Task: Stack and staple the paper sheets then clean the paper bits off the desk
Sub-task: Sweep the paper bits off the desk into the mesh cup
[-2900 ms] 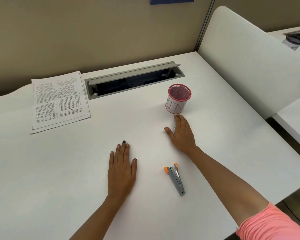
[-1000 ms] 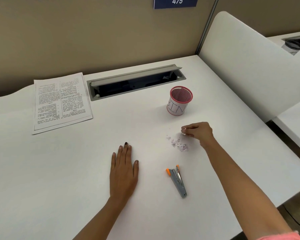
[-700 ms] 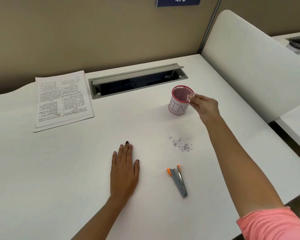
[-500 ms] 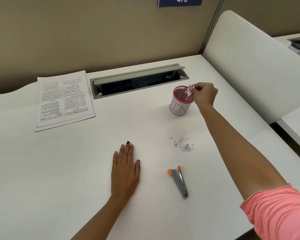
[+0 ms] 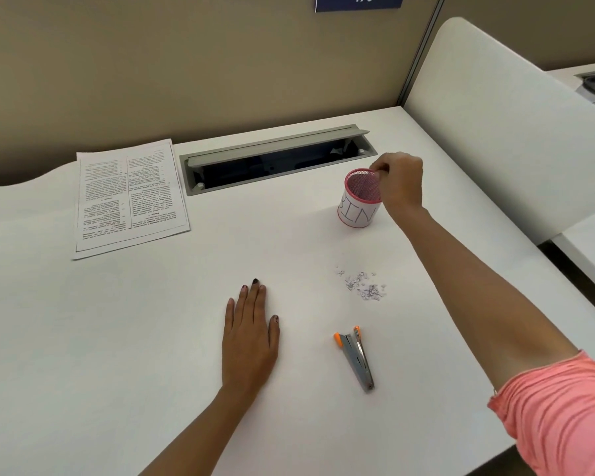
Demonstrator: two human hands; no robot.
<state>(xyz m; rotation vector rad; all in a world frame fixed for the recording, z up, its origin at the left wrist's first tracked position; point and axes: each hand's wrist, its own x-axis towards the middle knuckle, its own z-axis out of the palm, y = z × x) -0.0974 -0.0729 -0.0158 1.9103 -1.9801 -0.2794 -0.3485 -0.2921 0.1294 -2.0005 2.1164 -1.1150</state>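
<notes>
Right hand [image 5: 397, 182], curled above the bin [image 5: 358, 209] with contents unclear, could drop bits [image 5: 363, 286] past the rim or knock it over.

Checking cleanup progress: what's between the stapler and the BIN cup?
In the head view, a small scatter of paper bits lies between the stapler and the BIN cup, nearer the stapler; nothing else shows there.
</notes>
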